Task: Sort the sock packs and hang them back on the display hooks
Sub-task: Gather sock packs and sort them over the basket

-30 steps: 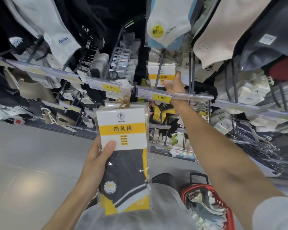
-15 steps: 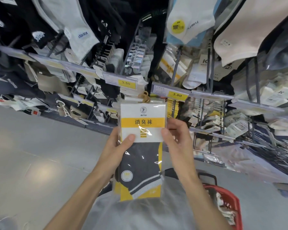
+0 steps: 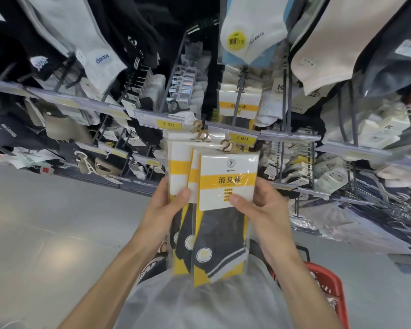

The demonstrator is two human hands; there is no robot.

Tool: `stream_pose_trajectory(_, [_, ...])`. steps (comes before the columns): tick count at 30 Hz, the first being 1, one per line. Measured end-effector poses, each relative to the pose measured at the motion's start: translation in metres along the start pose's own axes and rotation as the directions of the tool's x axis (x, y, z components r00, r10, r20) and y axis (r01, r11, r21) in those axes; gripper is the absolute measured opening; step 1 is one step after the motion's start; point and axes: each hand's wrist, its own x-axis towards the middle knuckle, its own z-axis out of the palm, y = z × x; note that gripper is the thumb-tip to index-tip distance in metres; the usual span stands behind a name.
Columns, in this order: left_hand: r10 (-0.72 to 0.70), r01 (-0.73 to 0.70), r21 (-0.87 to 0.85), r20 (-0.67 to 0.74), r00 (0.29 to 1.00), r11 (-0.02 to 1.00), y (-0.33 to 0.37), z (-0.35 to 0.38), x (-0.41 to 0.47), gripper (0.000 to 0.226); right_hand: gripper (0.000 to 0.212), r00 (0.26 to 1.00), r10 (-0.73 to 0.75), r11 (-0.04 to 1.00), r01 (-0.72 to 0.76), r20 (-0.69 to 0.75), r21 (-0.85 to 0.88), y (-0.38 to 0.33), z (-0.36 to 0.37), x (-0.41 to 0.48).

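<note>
The left thumb (image 3: pixel 183 195) presses flat on the white card of the rear packs (image 3: pixel 179 167). The other fingers are curled behind them out of sight, so the left hand (image 3: pixel 163 214) grips the stack at its left edge. The right thumb (image 3: pixel 235 199) presses the lower part of the card on the front sock pack (image 3: pixel 226 231), and the right hand (image 3: pixel 268 210) wraps round that pack's right edge, its fingers hidden behind.

The packs are held upright at chest height, fanned so that the front one overlaps the two behind it to the right. Each has a yellow band and a dark sock in clear film. Their brown hanger hooks (image 3: pixel 227 146) stand free at the top, touching no rail.

Above and beyond them, matching hung packs (image 3: pixel 240 103) sit on a display hook (image 3: pixel 237 108) over a yellow price tag (image 3: pixel 241 138) reading 3.80 — a second tag (image 3: pixel 168 124), just to the left, reads 3.50. Other socks crowd the racks on both sides. A red basket (image 3: pixel 330 288) rests on the grey floor (image 3: pixel 45 222) by the right forearm.
</note>
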Motion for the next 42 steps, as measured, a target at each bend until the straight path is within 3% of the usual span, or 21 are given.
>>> stream_pose_trajectory(3, [0.047,-0.047,0.009,-0.032,0.998,0.999,0.001,0.002,0.000,0.042,0.035,0.996,0.047,0.995,-0.053,0.080,0.083,0.004,-0.009,0.001])
stream_pose_trajectory(7, [0.115,-0.109,0.078,-0.078,0.990,0.991,0.003,-0.002,0.000,0.039,0.036,0.999,0.051,0.992,-0.050,-0.013,0.114,0.011,-0.029,0.003])
stream_pose_trajectory(10, [0.154,-0.140,0.147,-0.089,0.984,0.979,0.008,-0.009,0.000,0.033,0.036,0.990,0.024,0.998,-0.031,-0.141,-0.048,0.016,-0.048,0.007])
stream_pose_trajectory(13, [0.160,-0.145,0.165,-0.079,0.984,0.976,0.010,-0.012,-0.003,0.028,0.035,0.980,-0.022,0.953,-0.039,-0.197,-0.300,0.023,-0.061,0.021])
stream_pose_trajectory(15, [0.143,-0.128,0.170,-0.082,0.986,0.977,0.010,-0.011,-0.004,0.026,0.036,0.975,-0.022,0.929,-0.063,-0.223,-0.365,0.030,-0.065,0.037])
stream_pose_trajectory(19, [0.111,-0.095,0.182,-0.080,0.991,0.979,0.006,-0.006,-0.007,0.027,0.037,0.970,0.012,0.933,-0.099,-0.245,-0.345,0.033,-0.059,0.083])
stream_pose_trajectory(24, [0.086,-0.074,0.148,-0.076,0.993,0.986,0.002,-0.004,-0.011,0.033,0.036,0.979,-0.059,0.938,-0.012,-0.196,-0.346,0.015,-0.037,0.142])
stream_pose_trajectory(28, [0.060,-0.045,0.138,-0.105,0.993,0.989,0.002,-0.006,-0.016,0.037,0.035,0.992,-0.063,0.983,0.042,-0.113,-0.178,0.000,-0.019,0.175])
stream_pose_trajectory(30, [0.048,-0.033,0.137,-0.111,0.993,0.990,0.002,-0.009,-0.018,0.035,0.050,0.995,-0.020,0.996,0.010,-0.101,-0.094,-0.007,-0.009,0.190])
stream_pose_trajectory(33, [0.035,-0.022,0.114,-0.119,0.992,0.993,0.004,-0.013,-0.021,0.038,0.070,0.995,0.019,0.988,-0.034,-0.096,-0.153,-0.007,0.002,0.202])
stream_pose_trajectory(35, [0.022,-0.010,0.094,-0.132,0.991,0.996,0.004,-0.015,-0.022,0.044,0.061,0.996,0.036,0.988,-0.048,-0.085,-0.146,-0.005,0.005,0.209])
stream_pose_trajectory(38, [0.019,-0.005,0.095,-0.154,0.988,0.995,0.004,-0.018,-0.021,0.047,0.019,0.987,0.061,0.998,-0.065,-0.147,-0.022,-0.002,0.005,0.216])
stream_pose_trajectory(39, [0.019,-0.003,0.098,-0.159,0.987,0.995,0.004,-0.019,-0.020,0.048,0.015,0.985,0.064,0.998,-0.065,-0.159,-0.004,0.002,0.004,0.214])
stream_pose_trajectory(42, [0.009,0.005,0.093,-0.150,0.989,0.996,0.004,-0.021,-0.019,0.052,0.005,0.993,0.078,0.929,-0.105,-0.090,-0.355,0.021,-0.005,0.192])
